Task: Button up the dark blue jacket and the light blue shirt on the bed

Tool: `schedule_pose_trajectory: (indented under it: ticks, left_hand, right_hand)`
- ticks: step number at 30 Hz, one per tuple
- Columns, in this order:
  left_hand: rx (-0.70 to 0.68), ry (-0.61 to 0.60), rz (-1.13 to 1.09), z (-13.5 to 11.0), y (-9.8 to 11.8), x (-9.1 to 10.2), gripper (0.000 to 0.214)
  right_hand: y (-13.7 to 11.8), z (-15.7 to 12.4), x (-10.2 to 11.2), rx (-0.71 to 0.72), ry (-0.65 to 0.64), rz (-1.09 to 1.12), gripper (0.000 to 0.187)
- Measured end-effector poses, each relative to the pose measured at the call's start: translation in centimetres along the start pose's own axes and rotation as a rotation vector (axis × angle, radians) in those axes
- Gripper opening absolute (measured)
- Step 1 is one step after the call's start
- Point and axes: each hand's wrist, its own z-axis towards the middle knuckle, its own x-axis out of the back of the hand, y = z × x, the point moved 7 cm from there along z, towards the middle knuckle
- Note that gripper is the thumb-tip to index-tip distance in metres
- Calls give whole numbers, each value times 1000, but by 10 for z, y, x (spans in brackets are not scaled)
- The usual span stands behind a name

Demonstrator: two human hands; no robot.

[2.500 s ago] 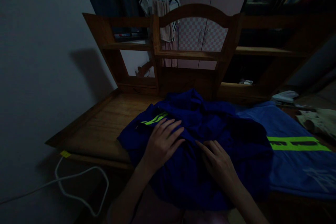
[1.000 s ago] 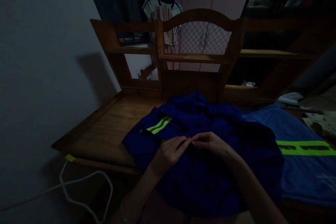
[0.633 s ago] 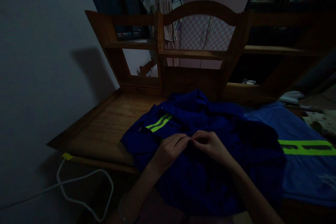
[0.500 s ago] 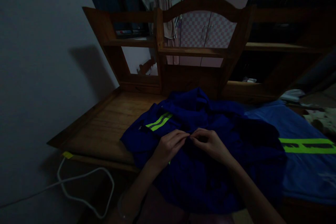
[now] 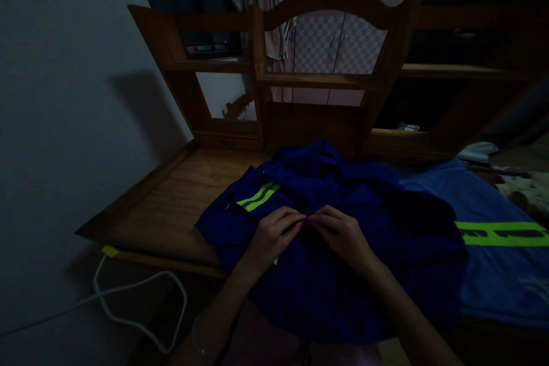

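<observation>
Pinching a fold of the dark blue jacket (image 5: 326, 274) between us, we have our left hand (image 5: 271, 236) and right hand (image 5: 343, 235) meeting fingertip to fingertip over the middle of the garment, each closed on a small bit of cloth; whether a button or a zip lies there we cannot tell in this dim light. The jacket lies crumpled at the near edge of the wooden desk (image 5: 180, 200), its hem spilling over toward us, its yellow-green stripes (image 5: 259, 196) just beyond the left hand. The held seam runs away from us toward the shelf unit (image 5: 317, 77), both hands equally near. A lighter blue garment (image 5: 493, 263) lies to the right, and a white cable (image 5: 132, 320) loops off the desk's left corner.
</observation>
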Motion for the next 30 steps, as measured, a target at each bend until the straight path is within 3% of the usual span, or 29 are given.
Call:
schedule_pose_trajectory:
  ticks: [3, 9, 18, 22, 30]
  left_hand:
    - [-60, -1, 125, -3, 3, 0, 29]
    - [-172, -18, 219, -7, 17, 1, 33]
    - [-214, -12, 241, -10, 26, 2, 37]
    - [-238, -21, 250, -10, 27, 0, 36]
    - [-257, -58, 236, -10, 31, -2, 36]
  right_hand:
    - [0, -1, 3, -10, 54, -1, 20]
    - [10, 2, 4, -284, 48, 258, 26]
    - [9, 6, 6, -209, 47, 324, 18]
    - [18, 4, -2, -276, -23, 464, 19]
    - [27, -4, -18, -552, -210, 731, 29]
